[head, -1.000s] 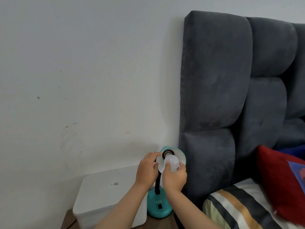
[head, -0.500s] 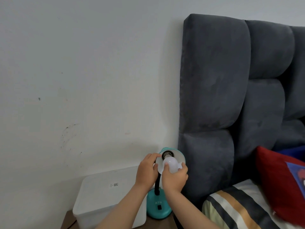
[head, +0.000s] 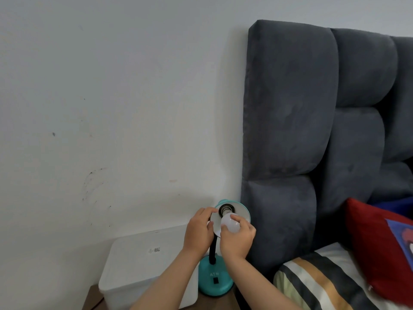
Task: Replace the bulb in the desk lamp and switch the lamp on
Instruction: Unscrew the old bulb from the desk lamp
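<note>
Head view, the only view I have. My left hand (head: 199, 229) is closed on the left rim of the lamp shade (head: 242, 214), fingers curled over the edge. My right hand (head: 238, 239) is wrapped around the white bulb (head: 229, 224), thumb and fingertips pressed on its globe. The bulb's neck meets the dark socket (head: 224, 209) at the centre of the shade; I cannot tell how far it is seated in the thread. The bulb is unlit.

The desk lamp (head: 215, 280) is teal, with a round base standing on a brown nightstand (head: 92, 297), of which only a corner shows. A black bendable neck (head: 212, 250) rises from the base to the shade, passing between my two wrists. The shade is tilted so its white inside faces the camera. A black switch (head: 215, 280) sits on the front of the base, below some pale lettering; neither hand touches it.

Just left of the lamp base, touching or nearly touching it, stands a white lidded box (head: 143, 265) with a small label on its lid. Behind both is a pale wall (head: 111, 108) with faint scuff marks. To the right, close beside the shade, rises a dark grey padded headboard (head: 312, 130). At lower right lie a striped pillow (head: 317, 283) and a red cushion (head: 375, 247).
</note>
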Demonstrator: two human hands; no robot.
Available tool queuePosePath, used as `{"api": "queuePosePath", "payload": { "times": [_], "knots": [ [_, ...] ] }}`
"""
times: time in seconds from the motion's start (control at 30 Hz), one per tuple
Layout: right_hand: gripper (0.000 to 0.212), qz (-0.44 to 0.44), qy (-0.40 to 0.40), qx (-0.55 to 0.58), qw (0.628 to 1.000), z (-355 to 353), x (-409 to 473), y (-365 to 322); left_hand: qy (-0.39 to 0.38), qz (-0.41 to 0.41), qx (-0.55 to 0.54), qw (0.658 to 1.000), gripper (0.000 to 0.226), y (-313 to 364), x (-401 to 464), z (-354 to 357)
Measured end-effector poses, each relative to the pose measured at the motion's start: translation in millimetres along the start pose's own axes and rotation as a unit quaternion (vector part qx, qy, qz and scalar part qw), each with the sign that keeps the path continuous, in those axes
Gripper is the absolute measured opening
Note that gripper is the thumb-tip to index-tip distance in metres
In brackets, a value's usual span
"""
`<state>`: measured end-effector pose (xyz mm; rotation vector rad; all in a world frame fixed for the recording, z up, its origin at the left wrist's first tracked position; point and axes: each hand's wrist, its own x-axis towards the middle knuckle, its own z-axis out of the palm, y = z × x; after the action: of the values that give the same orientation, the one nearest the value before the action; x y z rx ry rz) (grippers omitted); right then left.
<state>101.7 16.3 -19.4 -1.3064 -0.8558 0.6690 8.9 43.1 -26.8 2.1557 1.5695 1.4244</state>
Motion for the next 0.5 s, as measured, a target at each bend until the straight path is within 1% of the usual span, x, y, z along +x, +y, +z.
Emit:
{"api": "queuePosePath", "payload": {
  "times": [0.07, 0.23, 0.5],
  "knots": [
    [0.035, 0.014, 0.001, -0.006, 1.0, -1.3, 0.6, -0.6, -0.001, -0.002, -0.003, 1.0, 0.04, 0.1, -0.5, 0.2],
    [0.055, 0.049, -0.011, -0.026, 0.998, -2.9, 3.0, 0.3, 0.0, -0.006, -0.009, 1.0, 0.04, 0.7, -0.4, 0.9],
    [0.049, 0.037, -0.02, -0.001, 0.999, -6.2, 8.3, 2.7, 0.003, -0.014, -0.009, 1.0, 0.04, 2.0, -1.0, 0.6]
  ]
}}
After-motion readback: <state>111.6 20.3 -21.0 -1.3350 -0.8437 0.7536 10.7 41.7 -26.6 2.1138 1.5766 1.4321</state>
